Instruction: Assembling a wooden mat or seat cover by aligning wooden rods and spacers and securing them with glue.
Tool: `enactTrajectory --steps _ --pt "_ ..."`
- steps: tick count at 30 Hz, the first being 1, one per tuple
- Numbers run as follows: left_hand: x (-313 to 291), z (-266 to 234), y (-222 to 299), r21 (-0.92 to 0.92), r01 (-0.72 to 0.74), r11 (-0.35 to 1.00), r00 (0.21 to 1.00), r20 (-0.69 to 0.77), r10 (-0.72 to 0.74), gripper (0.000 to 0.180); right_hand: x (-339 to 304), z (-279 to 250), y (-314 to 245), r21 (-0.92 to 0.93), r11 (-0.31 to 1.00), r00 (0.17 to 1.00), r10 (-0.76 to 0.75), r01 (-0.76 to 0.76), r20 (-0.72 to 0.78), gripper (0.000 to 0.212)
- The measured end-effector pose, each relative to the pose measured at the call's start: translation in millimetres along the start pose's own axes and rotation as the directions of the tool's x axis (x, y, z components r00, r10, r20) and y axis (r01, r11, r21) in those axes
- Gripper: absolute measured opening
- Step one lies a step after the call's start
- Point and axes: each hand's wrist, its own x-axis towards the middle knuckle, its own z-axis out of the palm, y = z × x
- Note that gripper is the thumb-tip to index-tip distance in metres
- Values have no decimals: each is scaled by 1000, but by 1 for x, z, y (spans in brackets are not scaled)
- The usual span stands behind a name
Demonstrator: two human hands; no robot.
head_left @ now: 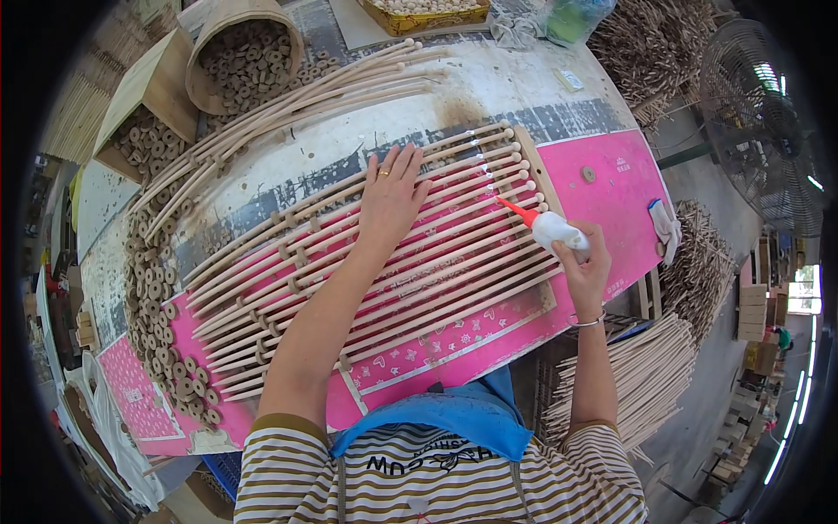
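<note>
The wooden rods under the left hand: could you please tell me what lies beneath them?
A pink sheet with white patterns shows through gaps between the wooden rods. The surface directly beneath each rod, and beneath the left hand, is covered.

A white, red-nozzled bottle [559, 233] tilts over parallel, ball-ended wooden rods [480, 177].

Bright, with bent, seemingly soft edges.

A big round fan [758, 105] is seen at the right. A white glove [667, 229] is seen by the right edge of the tabletop [624, 166]. Far back, a green-and-clear bag [572, 21] and a crumpled white cloth [515, 31] are seen. Tan boxes [752, 313] are stacked.
</note>
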Motion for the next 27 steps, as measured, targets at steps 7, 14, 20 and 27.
enactTrajectory --steps 7,14,20,27 --pt "-1 2 -2 3 -15 1000 1000 -15 15 54 -7 -13 -2 -42 999 1000 -9 8 -27 30" --pt "0 2 -1 -7 -14 1000 1000 -18 14 54 -15 -10 3 -42 999 1000 8 -8 -12 31" --pt "1 1 0 -15 -17 1000 1000 -22 17 53 -18 -12 4 -36 999 1000 22 -22 -10 30" --pt "0 1 -1 -11 -17 1000 999 -33 17 53 -18 -21 3 -46 999 998 19 -22 -59 33"
